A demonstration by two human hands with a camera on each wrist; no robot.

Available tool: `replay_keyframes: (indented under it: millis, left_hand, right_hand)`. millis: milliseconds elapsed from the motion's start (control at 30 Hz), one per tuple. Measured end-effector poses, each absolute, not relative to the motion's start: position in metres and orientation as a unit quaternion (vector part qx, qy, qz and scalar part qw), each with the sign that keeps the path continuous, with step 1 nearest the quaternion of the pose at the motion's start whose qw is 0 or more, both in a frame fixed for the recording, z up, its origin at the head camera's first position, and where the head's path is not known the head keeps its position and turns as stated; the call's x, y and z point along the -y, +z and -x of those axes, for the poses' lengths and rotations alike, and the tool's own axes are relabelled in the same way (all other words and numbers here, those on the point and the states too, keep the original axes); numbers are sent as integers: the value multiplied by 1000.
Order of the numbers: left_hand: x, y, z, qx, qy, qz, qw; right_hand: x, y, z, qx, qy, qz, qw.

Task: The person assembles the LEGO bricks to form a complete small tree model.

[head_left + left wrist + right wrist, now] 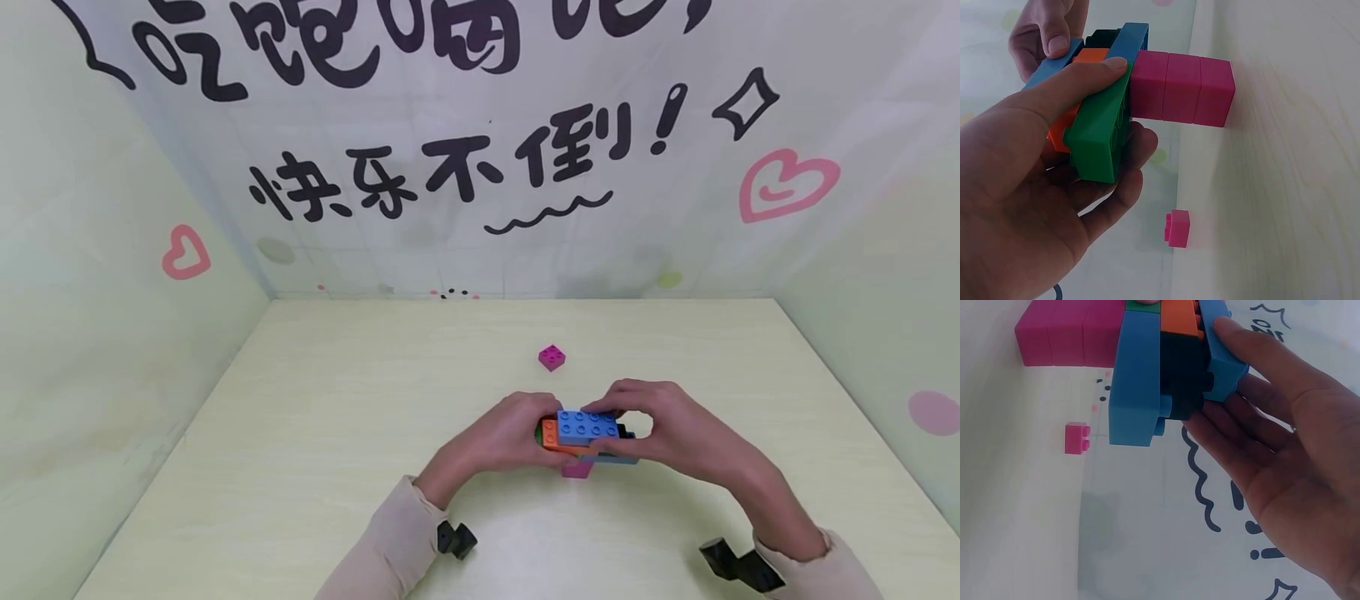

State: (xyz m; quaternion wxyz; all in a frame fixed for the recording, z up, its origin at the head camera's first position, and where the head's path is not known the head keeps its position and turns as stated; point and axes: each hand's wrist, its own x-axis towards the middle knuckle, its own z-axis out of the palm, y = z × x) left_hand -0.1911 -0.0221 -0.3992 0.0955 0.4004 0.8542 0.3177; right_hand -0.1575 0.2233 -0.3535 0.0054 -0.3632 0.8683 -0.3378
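A structure of toy building bricks stands between both hands. Its base is a column of pink bricks (1182,87). Above the column come a green brick (1094,150) and a blue brick (1135,381), then an orange brick (550,433) beside a black brick (1180,375). A second blue brick (588,427) with studs showing tops it. My left hand (510,429) grips the green and orange end, thumb along the near side. With thumb and fingers, my right hand (671,421) pinches the top blue brick from the right.
A loose pink brick (552,357) lies on the pale tabletop (337,392), behind the structure. Printed walls (450,250) close in the table at the back and both sides. A black device (738,567) sits at the right wrist.
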Motion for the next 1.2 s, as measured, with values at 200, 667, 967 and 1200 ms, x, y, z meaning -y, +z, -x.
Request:
replay_keyframes:
  millis: [200,667,967,1200]
  left_hand:
    - [22,-399,190,-852,324,-399,98]
    - [21,-398,189,-860,316,-388,101]
    - [29,-383,187,-820,399,-404,72]
    - [27,-378,186,-797,435,-417,41]
  right_hand:
    - [-223,-353,155,-864,-326,383,-19]
    - [-234,-353,161,-859,-370,355,8]
    - [-235,-352,162,-851,-378,365,5]
    - [-235,-352,162,-840,-389,377,4]
